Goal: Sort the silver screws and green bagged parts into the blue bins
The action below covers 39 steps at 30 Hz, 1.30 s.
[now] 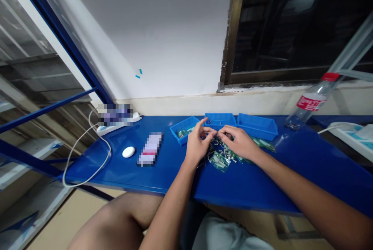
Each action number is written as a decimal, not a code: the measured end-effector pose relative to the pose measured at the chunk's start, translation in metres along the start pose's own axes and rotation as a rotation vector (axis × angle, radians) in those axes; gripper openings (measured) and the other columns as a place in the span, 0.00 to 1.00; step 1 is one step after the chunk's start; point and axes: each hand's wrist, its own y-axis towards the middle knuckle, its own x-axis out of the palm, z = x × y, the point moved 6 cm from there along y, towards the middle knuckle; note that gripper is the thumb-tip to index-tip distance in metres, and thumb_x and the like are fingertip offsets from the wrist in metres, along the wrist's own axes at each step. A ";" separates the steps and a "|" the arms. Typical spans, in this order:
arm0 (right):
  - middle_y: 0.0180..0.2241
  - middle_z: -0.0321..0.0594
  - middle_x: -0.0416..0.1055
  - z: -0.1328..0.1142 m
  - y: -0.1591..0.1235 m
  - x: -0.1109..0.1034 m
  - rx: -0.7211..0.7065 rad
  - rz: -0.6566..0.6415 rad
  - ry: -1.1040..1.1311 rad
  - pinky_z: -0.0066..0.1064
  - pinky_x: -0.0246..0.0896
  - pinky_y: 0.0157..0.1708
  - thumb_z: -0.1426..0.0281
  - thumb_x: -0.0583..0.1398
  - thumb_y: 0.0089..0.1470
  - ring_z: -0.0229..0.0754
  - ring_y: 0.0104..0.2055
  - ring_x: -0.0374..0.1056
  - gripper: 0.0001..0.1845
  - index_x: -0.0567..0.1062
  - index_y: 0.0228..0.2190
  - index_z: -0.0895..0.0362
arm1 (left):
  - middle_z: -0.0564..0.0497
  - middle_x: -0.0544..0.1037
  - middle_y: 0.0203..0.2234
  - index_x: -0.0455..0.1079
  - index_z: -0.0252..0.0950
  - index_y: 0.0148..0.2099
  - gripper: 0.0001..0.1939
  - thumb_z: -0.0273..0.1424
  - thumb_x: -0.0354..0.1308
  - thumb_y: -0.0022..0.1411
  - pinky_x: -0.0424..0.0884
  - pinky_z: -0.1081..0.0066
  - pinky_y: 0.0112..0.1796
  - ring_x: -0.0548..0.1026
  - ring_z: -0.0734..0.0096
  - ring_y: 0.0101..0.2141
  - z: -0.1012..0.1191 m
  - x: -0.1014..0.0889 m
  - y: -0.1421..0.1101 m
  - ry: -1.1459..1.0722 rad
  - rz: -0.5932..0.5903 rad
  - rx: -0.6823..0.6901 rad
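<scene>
My left hand (198, 141) and my right hand (235, 139) meet fingertip to fingertip over a pile of small metal fasteners (223, 148) on the blue table. Thumb and fingers are pinched together on both; whatever sits between them is too small to make out. Below the hands lies a greenish clear plastic bag (219, 161) with small parts in it. More green bags (264, 144) lie to the right of my right hand. A blue bin (184, 130) with small bagged parts stands just beyond my left hand.
Two more blue bins, a middle one (220, 119) and a right one (257, 126), stand along the back. A bottle with a red cap (311, 102) is at right. On the left are a phone (150, 149), a white oval case (128, 151) and a cabled power strip (119, 125).
</scene>
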 end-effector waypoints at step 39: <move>0.39 0.44 0.81 0.026 0.007 -0.007 -0.059 0.003 -0.262 0.43 0.69 0.44 0.57 0.66 0.58 0.52 0.43 0.74 0.12 0.82 0.38 0.51 | 0.44 0.84 0.42 0.78 0.38 0.47 0.14 0.32 0.51 0.75 0.74 0.64 0.47 0.81 0.57 0.43 -0.005 0.000 -0.003 0.515 -0.066 0.027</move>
